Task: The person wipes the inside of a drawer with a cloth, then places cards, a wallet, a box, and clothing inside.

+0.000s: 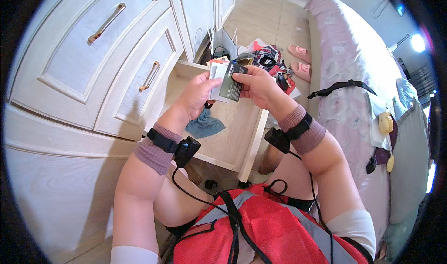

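Observation:
Above a pulled-out wooden drawer point(230, 134), both hands are raised close together. My left hand point(200, 92) grips a small stack of white and coloured papers point(217, 78) between thumb and fingers. A dark card with printing point(233, 81) lies against the stack's right side, pinched in my right hand point(256, 85). Inside the drawer lies a crumpled blue-grey cloth point(205, 123), below my left hand. A small dark looped item shows under my left hand; its kind cannot be told.
A white cabinet with metal handles point(149, 76) stands at left. Beyond the drawer are a paper bag point(224, 42) and a pile of clothes and packets point(269, 57) on the floor. Pink slippers point(301, 70) sit beside a bed point(344, 124), which bears a black strap point(344, 85) and a yellow handheld device point(385, 122).

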`<action>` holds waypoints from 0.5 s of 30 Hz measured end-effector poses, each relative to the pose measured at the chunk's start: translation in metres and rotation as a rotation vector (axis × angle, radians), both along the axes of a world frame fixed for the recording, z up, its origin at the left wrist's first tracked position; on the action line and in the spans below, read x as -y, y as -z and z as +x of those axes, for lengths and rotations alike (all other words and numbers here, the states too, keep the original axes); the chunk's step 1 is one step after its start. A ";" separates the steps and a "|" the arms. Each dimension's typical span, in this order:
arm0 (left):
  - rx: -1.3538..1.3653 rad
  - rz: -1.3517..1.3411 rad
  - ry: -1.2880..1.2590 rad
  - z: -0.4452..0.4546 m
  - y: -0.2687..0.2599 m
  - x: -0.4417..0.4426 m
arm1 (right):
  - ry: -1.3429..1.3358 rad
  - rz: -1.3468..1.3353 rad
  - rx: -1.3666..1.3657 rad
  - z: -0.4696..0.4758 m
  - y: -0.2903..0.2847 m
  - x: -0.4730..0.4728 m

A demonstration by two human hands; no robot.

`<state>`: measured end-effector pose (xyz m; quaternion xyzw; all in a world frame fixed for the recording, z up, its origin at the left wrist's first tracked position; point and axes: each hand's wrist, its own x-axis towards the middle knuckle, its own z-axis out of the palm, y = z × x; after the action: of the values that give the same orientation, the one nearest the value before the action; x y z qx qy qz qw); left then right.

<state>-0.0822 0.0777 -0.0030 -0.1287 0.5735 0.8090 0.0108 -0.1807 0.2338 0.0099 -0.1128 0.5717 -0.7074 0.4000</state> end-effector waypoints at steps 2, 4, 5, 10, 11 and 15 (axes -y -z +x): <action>0.025 -0.061 0.018 -0.005 0.002 -0.005 | 0.034 0.014 0.058 -0.005 0.010 -0.006; 0.071 -0.168 0.018 -0.010 0.007 -0.006 | 0.020 0.026 0.070 -0.009 0.012 -0.010; 0.080 -0.168 0.015 -0.014 0.010 -0.007 | 0.013 0.040 0.073 -0.012 0.014 -0.013; 0.090 -0.247 0.068 -0.033 0.024 -0.022 | 0.062 0.119 0.040 -0.017 0.021 -0.023; 0.088 -0.268 0.089 -0.037 0.027 -0.025 | 0.064 0.123 0.050 -0.020 0.025 -0.025; 0.077 -0.208 0.102 -0.051 0.040 -0.026 | 0.021 0.241 -0.104 -0.041 0.038 -0.033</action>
<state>-0.1332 0.1041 -0.0430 -0.1306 0.6594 0.7379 0.0605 -0.2217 0.2665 -0.0281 -0.0944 0.6735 -0.6311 0.3731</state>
